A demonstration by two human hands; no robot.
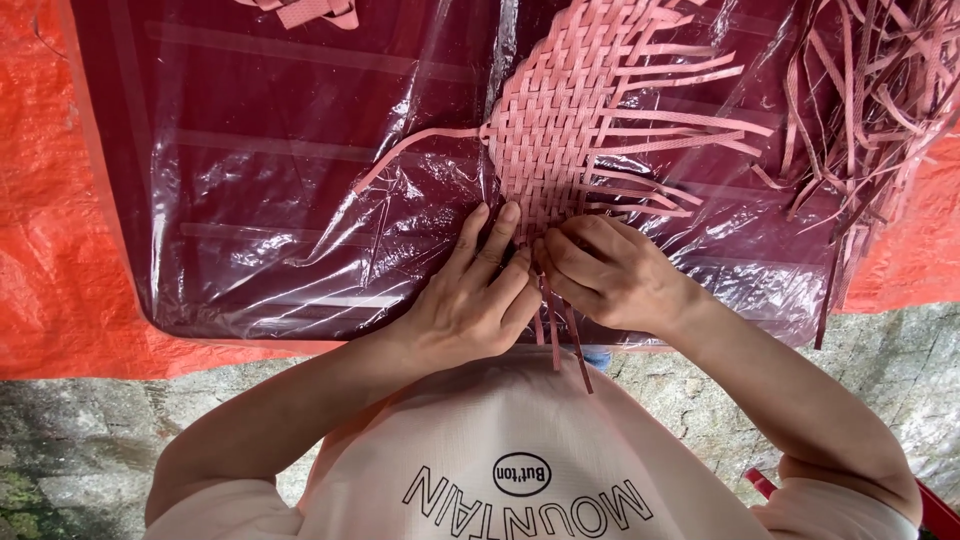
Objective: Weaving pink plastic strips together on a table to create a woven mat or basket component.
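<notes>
Head camera, looking down: we work at the near edge of a woven mat (560, 120) of flat pink strips, spread on a dark red table (250, 150) that is wrapped in clear crinkled plastic sheet (300, 250). Our left hand (470, 300) lies flat, fingers spread and straight, pressing down on the mat's near edge and the plastic just beside it; it grips nothing. Our right hand (610, 275) is curled tight, fingertips pinched on one or two of the loose strip ends (560, 335) that hang off the table edge toward our pale shirt (500, 450). The two hands touch at the thumbs.

The mat is a close over-and-under basket weave, roughly leaf-shaped, with one long strip trailing left and many unwoven ends fanning out to the right. A loose bundle of strips (870, 100) of the same pink lies well apart at the table's right side, and a second small piece of weaving (310, 10) shows at the top edge.

We judge the strips light, thin and springy: they bend readily but hold a flat face, so they are best pinched across the width, close to the weave. On the slick plastic the mat will probably slide unless pressed flat, and the open edge looks ready to loosen if tugged.

An orange tarp (40, 250) lies under the table, on rough stone ground (80, 430).
</notes>
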